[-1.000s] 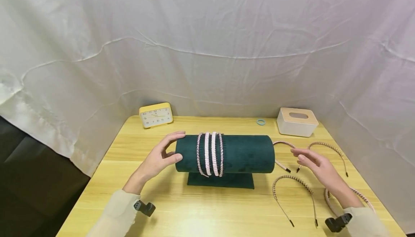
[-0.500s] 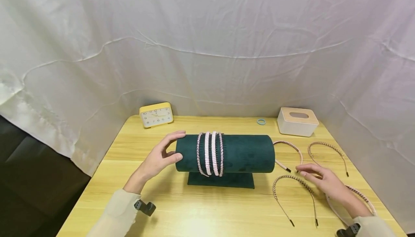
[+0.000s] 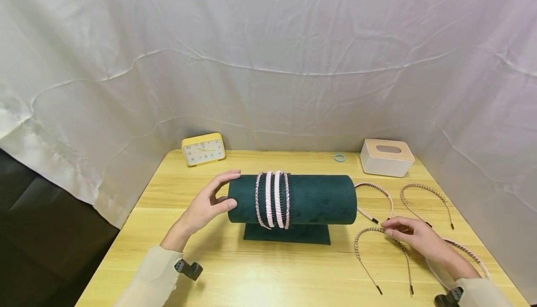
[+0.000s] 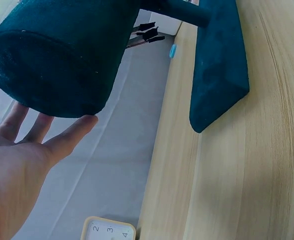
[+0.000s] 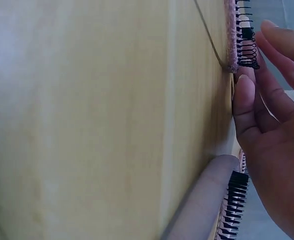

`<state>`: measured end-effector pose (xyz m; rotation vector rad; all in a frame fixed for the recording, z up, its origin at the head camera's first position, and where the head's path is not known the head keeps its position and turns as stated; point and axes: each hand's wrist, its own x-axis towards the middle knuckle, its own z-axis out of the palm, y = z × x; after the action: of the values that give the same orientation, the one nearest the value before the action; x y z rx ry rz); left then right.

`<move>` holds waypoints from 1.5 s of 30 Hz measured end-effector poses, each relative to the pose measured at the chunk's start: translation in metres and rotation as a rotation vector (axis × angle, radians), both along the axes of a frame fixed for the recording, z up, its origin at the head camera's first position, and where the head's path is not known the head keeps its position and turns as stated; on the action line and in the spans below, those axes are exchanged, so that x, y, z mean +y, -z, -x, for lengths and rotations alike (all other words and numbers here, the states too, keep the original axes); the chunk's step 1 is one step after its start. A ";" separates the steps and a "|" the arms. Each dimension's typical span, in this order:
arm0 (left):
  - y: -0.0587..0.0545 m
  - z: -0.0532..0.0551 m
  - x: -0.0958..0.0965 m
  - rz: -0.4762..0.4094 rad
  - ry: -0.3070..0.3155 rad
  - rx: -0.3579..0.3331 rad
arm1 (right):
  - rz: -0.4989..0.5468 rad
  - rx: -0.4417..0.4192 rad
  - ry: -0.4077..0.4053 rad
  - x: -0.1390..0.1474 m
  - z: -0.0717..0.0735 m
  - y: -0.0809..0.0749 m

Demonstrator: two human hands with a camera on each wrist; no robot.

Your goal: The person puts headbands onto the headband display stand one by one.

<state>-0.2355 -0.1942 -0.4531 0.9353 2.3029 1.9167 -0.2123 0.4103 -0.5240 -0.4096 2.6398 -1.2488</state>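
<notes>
A dark green velvet cylinder display stand (image 3: 323,199) stands mid-table with several pink headbands (image 3: 269,199) around its left half. My left hand (image 3: 201,209) holds the cylinder's left end, thumb in front and fingers over the top; in the left wrist view the fingertips touch its rim. My right hand (image 3: 419,238) is over the right side of a braided headband (image 3: 361,236) lying on the table. In the right wrist view, its thumb and fingers are bent loosely at the end of the braided, toothed band (image 5: 231,40); a firm hold does not show.
Around the right hand lie a pink headband (image 3: 383,191) behind, a beige one (image 3: 428,188) at the right and another pink one (image 3: 470,254) partly under the wrist. At the back are a yellow clock (image 3: 204,150), a blue ring (image 3: 339,157) and a tissue box (image 3: 386,157).
My right hand has come down and toward me from beside the back headbands to the front braided headband. The left hand stays on the cylinder's end.
</notes>
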 end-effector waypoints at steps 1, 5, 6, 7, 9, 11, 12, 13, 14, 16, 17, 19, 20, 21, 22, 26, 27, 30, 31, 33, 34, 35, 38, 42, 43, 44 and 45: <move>0.000 0.000 0.000 0.000 0.000 0.000 | -0.002 0.004 -0.011 0.000 0.001 0.001; -0.002 -0.001 0.000 0.006 -0.005 -0.002 | -0.022 0.005 -0.006 0.000 0.003 0.003; -0.002 -0.001 0.000 0.008 -0.006 -0.002 | -0.029 0.005 0.002 -0.001 0.004 0.003; -0.002 -0.001 0.000 0.008 -0.007 -0.003 | -0.037 0.008 0.007 -0.002 0.004 0.003; -0.003 -0.002 0.001 0.009 -0.006 -0.004 | -0.047 0.021 0.017 -0.003 0.004 0.004; -0.002 -0.001 0.000 0.008 -0.007 -0.004 | -0.052 0.042 0.015 -0.004 0.004 0.004; -0.002 -0.001 0.001 0.008 -0.007 -0.004 | -0.055 0.054 0.014 -0.004 0.004 0.004; -0.002 -0.001 0.000 0.007 -0.006 -0.001 | -0.057 0.062 0.010 -0.004 0.005 0.004; -0.002 -0.001 0.000 0.006 -0.005 0.000 | -0.058 0.069 0.009 -0.005 0.005 0.004; -0.001 -0.001 0.000 0.006 -0.005 0.001 | -0.063 0.080 0.008 -0.005 0.006 0.005; -0.001 -0.001 0.000 0.006 -0.005 0.003 | -0.065 0.084 0.008 -0.006 0.006 0.004; -0.002 -0.001 0.000 0.006 -0.005 0.001 | -0.071 0.095 0.004 -0.006 0.006 0.005; -0.002 -0.001 0.001 0.006 -0.006 0.000 | -0.072 0.100 0.004 -0.006 0.006 0.005; -0.002 -0.001 0.000 0.006 -0.006 -0.001 | -0.076 0.110 0.004 -0.006 0.006 0.005; -0.002 -0.001 0.000 0.006 -0.006 0.000 | -0.079 0.118 0.003 -0.006 0.006 0.005; -0.002 -0.001 0.000 0.006 -0.005 0.004 | -0.093 0.141 -0.004 -0.006 0.007 0.007; -0.002 -0.001 0.000 0.006 -0.005 0.004 | -0.097 0.146 -0.006 -0.005 0.007 0.007; -0.002 -0.001 0.000 0.006 -0.006 0.005 | -0.105 0.148 -0.007 -0.005 0.008 0.007; -0.002 -0.001 0.000 0.006 -0.005 0.004 | -0.109 0.150 -0.004 -0.005 0.008 0.007; -0.002 -0.001 0.000 0.004 -0.004 0.001 | -0.115 0.155 0.001 -0.006 0.008 0.007; -0.002 -0.001 0.000 0.003 -0.003 0.000 | -0.119 0.158 0.003 -0.006 0.008 0.006; -0.002 -0.001 0.000 0.003 -0.002 -0.001 | -0.120 0.160 0.004 -0.006 0.007 0.006; -0.002 -0.001 0.001 0.003 -0.003 -0.004 | -0.118 0.157 0.002 -0.007 0.006 0.003; -0.001 0.000 0.000 0.004 -0.001 -0.001 | -0.111 0.164 -0.008 -0.007 0.005 -0.003; -0.001 0.000 0.000 0.003 0.001 -0.001 | -0.108 0.169 -0.014 -0.007 0.004 -0.004; -0.001 0.000 0.000 0.002 0.002 -0.001 | -0.103 0.174 -0.024 -0.006 0.004 -0.005; -0.001 0.000 0.000 0.001 0.003 0.000 | -0.094 0.179 -0.034 -0.006 0.004 -0.006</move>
<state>-0.2357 -0.1942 -0.4519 0.9380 2.3004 1.9138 -0.2165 0.4044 -0.5178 -0.5724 2.8132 -1.1207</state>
